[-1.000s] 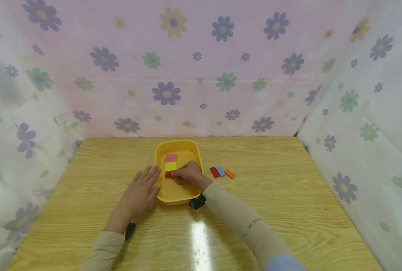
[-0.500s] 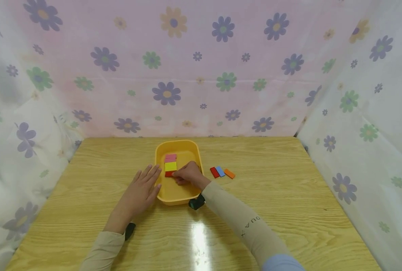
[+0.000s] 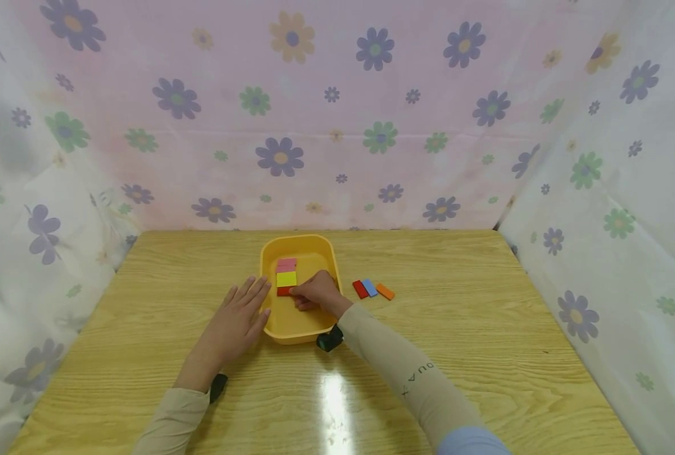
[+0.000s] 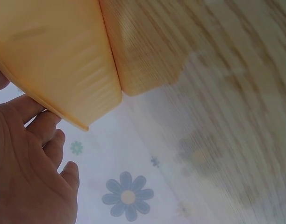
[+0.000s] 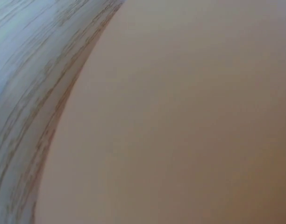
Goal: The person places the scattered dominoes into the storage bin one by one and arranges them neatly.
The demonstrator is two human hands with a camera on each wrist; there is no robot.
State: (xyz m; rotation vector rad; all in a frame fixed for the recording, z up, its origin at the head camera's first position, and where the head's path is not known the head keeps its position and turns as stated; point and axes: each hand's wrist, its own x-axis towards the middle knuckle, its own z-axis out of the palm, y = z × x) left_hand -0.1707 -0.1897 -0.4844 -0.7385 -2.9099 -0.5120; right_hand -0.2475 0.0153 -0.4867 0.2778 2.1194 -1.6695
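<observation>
Yellow tray (image 3: 315, 332) sits mid-table on the wooden table (image 3: 485, 354). Right hand (image 3: 317, 294) is inside the tray, fingers curled, pinching a red block (image 3: 283, 291) at its 9 o'clock; that block touches the yellow block (image 3: 286, 279), with the pink block (image 3: 287, 264) at 12 beyond it. Left hand (image 3: 236, 322) lies flat, fingers straight, against the tray's left rim, holding nothing. At 3 o'clock of the tray, on the table: red, blue and orange loose blocks (image 3: 373, 289). Right wrist view is blocked by a tan surface.
</observation>
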